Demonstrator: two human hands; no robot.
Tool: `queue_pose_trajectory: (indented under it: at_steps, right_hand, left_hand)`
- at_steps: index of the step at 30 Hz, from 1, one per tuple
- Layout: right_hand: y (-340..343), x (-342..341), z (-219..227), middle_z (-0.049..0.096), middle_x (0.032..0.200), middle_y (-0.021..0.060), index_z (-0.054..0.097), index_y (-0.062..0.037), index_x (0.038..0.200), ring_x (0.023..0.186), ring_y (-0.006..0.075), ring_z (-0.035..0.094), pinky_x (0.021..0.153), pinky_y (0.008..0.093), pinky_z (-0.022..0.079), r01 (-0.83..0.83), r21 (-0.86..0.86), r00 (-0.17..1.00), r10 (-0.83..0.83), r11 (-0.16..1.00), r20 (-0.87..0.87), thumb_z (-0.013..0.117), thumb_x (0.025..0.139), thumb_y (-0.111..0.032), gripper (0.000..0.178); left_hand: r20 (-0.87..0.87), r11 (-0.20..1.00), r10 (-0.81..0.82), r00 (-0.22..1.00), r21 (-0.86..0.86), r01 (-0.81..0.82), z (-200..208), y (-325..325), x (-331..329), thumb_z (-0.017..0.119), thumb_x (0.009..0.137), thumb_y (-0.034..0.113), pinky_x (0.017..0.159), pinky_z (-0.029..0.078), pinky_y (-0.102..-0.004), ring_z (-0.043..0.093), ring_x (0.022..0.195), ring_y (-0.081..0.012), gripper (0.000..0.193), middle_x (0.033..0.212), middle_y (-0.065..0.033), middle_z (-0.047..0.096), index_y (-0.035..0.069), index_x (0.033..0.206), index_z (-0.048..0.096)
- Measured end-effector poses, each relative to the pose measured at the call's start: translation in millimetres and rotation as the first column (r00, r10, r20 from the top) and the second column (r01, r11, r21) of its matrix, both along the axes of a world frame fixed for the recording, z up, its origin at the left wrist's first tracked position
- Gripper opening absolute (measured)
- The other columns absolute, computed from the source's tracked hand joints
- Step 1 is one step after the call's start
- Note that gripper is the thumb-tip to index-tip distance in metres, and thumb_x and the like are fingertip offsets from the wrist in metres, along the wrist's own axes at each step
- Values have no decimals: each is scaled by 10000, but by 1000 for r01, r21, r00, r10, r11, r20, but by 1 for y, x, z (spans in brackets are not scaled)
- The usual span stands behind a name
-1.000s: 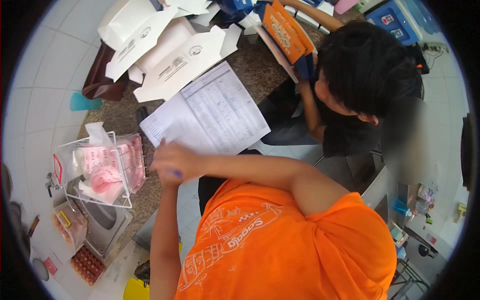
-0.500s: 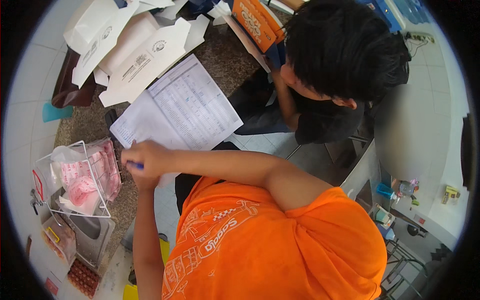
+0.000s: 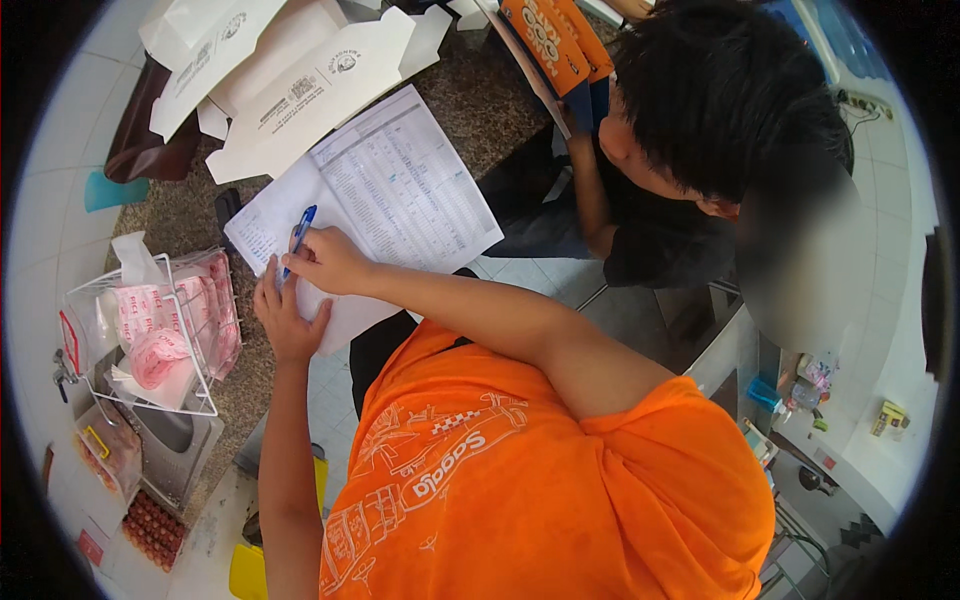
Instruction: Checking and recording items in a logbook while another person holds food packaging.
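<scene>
An open notebook (image 3: 405,185) lies on the stone counter, its pages covered with a printed table and blue handwriting. In my right hand (image 3: 338,262) a blue pen (image 3: 305,225) is gripped, its lower end close to the handwritten left page. The hidden tip leaves it unclear whether it touches the paper. My left hand (image 3: 290,322) lies at the near edge of that page, fingers stretched out and thumb apart, just below my right hand. It holds nothing.
White folded carton boxes (image 3: 315,95) lie beyond the notebook. A small black object (image 3: 228,207) sits at its left. Pink-printed plastic packs (image 3: 150,315) fill a wire basket beside a sink (image 3: 195,465). Across the corner, a person (image 3: 715,110) leans by an orange box (image 3: 555,45).
My hands have parted: the left has opened and slid onto the page's edge. The right has moved up over the page, with the pen now upright in its fingers.
</scene>
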State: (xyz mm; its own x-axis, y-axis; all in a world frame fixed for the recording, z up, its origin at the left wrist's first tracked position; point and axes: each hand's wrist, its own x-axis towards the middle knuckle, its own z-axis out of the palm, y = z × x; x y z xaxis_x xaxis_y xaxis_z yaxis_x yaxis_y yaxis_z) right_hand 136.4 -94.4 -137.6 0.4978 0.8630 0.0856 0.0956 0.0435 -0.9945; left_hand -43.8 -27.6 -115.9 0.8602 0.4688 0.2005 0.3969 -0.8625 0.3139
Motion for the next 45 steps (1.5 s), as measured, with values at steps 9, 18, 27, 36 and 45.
queue_pose_trajectory:
  at_steps: [9, 18, 27, 36, 45]
  right_hand:
    - [-10, 4, 12, 714, 826, 127, 679, -26, 983, 683, 243, 677, 650, 373, 528, -35, 9, 996, 36, 999, -85, 729, 921, -102, 110]
    - [-14, -4, 8, 703, 1049, 170, 715, -10, 1155, 937, 318, 708, 799, 397, 571, 40, 214, 964, -94, 976, 250, 765, 926, -113, 256]
    - [-17, -1, 15, 734, 1063, 173, 718, -26, 1188, 1000, 378, 678, 900, 476, 553, -59, 138, 935, 7, 989, 353, 752, 938, -148, 280]
    - [-16, -1, 15, 738, 1023, 149, 723, -16, 1151, 921, 357, 673, 854, 464, 554, -89, 140, 923, 29, 986, 383, 764, 916, -148, 272]
    - [-11, -14, -25, 694, 1077, 175, 697, -63, 1243, 999, 397, 641, 899, 496, 515, -131, 145, 919, 65, 981, 388, 779, 872, -176, 396]
  left_hand:
    - [-32, 1000, 19, 999, -15, -19, 4, -1, 0, 818, 807, 491, 1180, 332, -608, 418, 1426, -478, 773, 1656, -201, 426, 94, 1443, 631]
    - [-21, 999, 37, 999, -24, -38, 6, -1, 1, 841, 797, 482, 1177, 334, -597, 441, 1419, -460, 761, 1652, -202, 438, 88, 1416, 638]
    - [-38, 995, 96, 995, -20, -96, 3, -6, -2, 854, 772, 513, 1156, 347, -574, 434, 1421, -427, 753, 1668, -157, 425, 122, 1390, 674]
    - [-42, 996, 88, 995, -26, -89, 6, -5, -2, 854, 772, 479, 1145, 357, -566, 446, 1409, -431, 711, 1663, -159, 435, 89, 1345, 693]
    - [86, 998, -66, 994, 22, 65, 0, 4, -2, 856, 794, 473, 1131, 417, -614, 538, 1355, -505, 655, 1535, -257, 568, 37, 1248, 674]
